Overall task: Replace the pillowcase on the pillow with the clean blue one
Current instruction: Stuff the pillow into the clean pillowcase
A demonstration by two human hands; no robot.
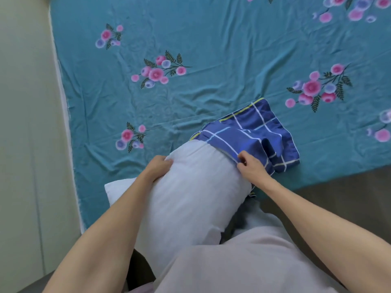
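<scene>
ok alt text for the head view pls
A person's right hand pinches the edge of a blue checked pillowcase over the far end of a white pillow, the left hand gripping its side, on a teal floral bedsheet.

Bed (211,39) filled most of frame, covered in a wrinkled teal sheet (232,66) with pink and purple flower sprigs. Pale greenish wall (23,102) ran down left edge. Grey-brown floor (338,187) at lower right. Light soft, even.

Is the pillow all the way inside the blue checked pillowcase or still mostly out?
Mostly out. Only the far end of the white pillow sits inside the blue checked pillowcase, which is bunched there; the right hand pinches its edge.
</scene>
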